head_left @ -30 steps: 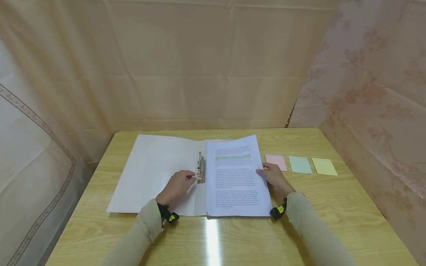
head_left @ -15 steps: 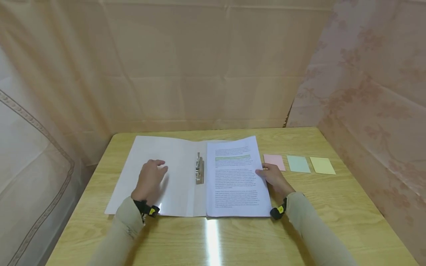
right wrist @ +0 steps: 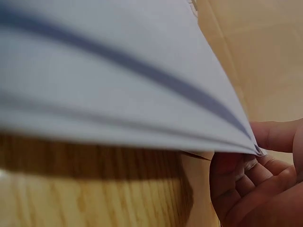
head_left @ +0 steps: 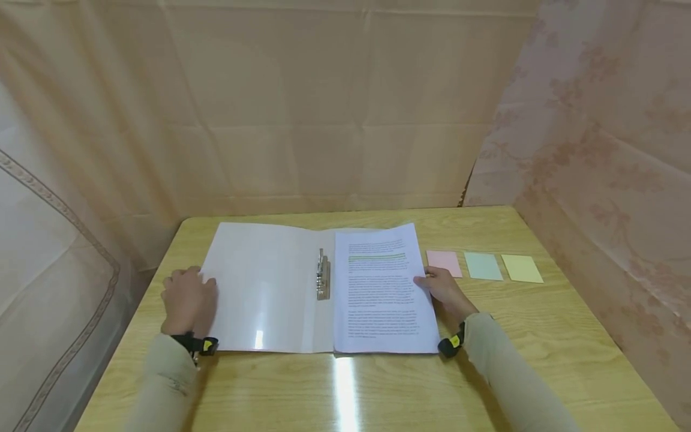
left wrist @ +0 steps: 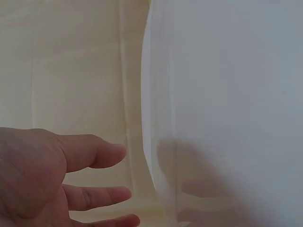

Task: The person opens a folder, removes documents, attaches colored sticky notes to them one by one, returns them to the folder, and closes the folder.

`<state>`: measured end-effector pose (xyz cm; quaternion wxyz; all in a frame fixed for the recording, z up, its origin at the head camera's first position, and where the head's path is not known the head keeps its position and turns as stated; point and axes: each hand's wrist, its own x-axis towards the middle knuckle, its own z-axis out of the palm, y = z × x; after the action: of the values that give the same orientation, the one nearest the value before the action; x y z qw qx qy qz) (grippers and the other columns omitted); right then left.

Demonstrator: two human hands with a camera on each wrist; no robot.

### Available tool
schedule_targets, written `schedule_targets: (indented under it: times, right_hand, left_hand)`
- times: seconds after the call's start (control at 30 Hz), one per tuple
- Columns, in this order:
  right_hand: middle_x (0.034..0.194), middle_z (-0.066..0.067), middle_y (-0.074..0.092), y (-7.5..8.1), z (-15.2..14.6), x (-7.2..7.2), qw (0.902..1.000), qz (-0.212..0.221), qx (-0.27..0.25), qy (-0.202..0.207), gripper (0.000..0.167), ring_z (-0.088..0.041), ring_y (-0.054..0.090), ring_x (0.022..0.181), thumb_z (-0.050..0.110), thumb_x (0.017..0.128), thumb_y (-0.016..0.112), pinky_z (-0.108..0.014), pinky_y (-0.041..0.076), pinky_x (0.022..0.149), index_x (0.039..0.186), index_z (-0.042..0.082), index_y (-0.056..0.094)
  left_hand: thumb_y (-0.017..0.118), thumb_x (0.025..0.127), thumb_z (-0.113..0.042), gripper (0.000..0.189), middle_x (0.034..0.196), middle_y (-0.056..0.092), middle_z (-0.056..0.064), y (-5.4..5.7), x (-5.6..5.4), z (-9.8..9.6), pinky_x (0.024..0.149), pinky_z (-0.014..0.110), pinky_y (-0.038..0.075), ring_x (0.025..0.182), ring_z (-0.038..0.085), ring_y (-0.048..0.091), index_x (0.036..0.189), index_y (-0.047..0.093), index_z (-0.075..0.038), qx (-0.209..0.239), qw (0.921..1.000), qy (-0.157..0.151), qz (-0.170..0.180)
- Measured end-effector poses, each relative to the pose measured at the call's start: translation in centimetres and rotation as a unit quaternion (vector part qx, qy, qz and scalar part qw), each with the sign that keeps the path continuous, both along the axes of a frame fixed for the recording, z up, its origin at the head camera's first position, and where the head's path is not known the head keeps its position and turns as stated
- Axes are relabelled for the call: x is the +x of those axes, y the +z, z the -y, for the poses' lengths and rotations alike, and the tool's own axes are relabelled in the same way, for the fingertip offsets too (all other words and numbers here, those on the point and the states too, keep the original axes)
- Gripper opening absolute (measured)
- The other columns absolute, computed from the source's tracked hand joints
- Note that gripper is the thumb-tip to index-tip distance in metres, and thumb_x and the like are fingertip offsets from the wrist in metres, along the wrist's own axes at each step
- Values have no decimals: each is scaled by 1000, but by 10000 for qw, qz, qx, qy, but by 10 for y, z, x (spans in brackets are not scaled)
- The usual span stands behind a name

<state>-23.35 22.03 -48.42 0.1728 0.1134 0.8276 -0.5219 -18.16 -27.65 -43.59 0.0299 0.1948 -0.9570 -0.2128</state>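
A white folder (head_left: 259,270) lies spread on the table, its metal clip (head_left: 323,279) along the spine. On its right half rests a stack of printed paper (head_left: 380,300); the top sheet has a green highlighted line. My right hand (head_left: 447,292) pinches the stack's right edge, thumb on top and fingers (right wrist: 227,179) beneath, with the edge raised in the right wrist view. At the folder cover's left edge is my left hand (head_left: 187,300). In the left wrist view its thumb and fingers (left wrist: 97,196) are apart, with nothing between them, beside the cover (left wrist: 227,94).
Pink (head_left: 444,264), light green (head_left: 483,266) and yellow (head_left: 522,268) sticky notes lie in a row right of the paper. The wooden table (head_left: 281,390) meets a beige curtain (head_left: 335,108) behind and cloth hangings at both sides.
My left hand has moved left from beside the metal clip, across the cover, to the folder's left edge. My right hand keeps its pinch on the paper stack.
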Motion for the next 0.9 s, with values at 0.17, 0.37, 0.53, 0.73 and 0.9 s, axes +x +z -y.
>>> schedule_targets:
  times: [0.17,0.37,0.53,0.73,0.9]
  right_hand:
    - [126,-16,62,-2,1,0,10000,45,22,17,45,-25,57,107,20,99,53,-41,42,99,139,0,48]
    - [129,-17,60,-3,-1,0,10000,51,30,-2,47,-25,56,111,22,99,52,-43,42,101,140,0,47]
    - [126,-17,62,-5,-3,1,10000,3,36,-1,46,-22,60,104,21,100,52,-36,45,93,140,0,47]
    - [128,-18,61,-5,-5,2,10000,-15,-33,-91,47,-23,60,106,20,100,51,-38,45,95,142,-1,45]
    - [128,-17,61,-5,-6,1,9998,23,15,-183,46,-25,58,108,20,100,51,-40,44,98,141,0,46]
  left_hand:
    - [45,94,-25,58,131,37,45,-4,15,22,97,68,29,120,61,33,135,37,16,-76,9996,117,250]
    - [44,94,-27,64,127,44,45,-7,26,31,93,66,39,115,61,44,136,34,19,-23,9977,113,668]
    - [43,97,-28,62,131,46,40,-8,32,25,94,61,42,116,55,49,140,33,16,510,9954,166,797]
    - [45,96,-21,56,135,46,36,-3,31,15,97,60,40,120,52,47,142,37,10,964,9934,453,431]
    - [41,102,-25,55,143,44,28,5,25,14,96,62,40,123,49,45,151,31,-3,1282,9873,939,93]
